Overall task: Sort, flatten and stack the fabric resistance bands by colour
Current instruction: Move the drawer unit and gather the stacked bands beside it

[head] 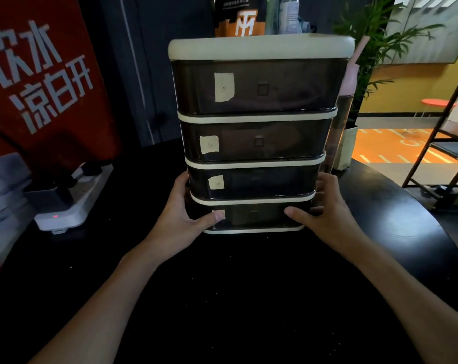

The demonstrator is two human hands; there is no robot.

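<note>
A tall drawer cabinet (256,106) with several dark, smoked drawers and cream rims stands on the black table (235,285) in front of me. Each drawer front carries a small paper label. My left hand (186,211) grips the cabinet's lower left side, thumb on the bottom drawer's front. My right hand (325,211) holds the lower right side the same way. All drawers are closed. No fabric resistance bands are visible; the dark drawer fronts hide what is inside.
A white power strip (73,203) with plugs and a red light lies at the left on the table. A red sign with white characters (39,82) stands behind it. A bottle and a poster are behind the cabinet, a plant (375,48) and a black rack (448,143) at the right.
</note>
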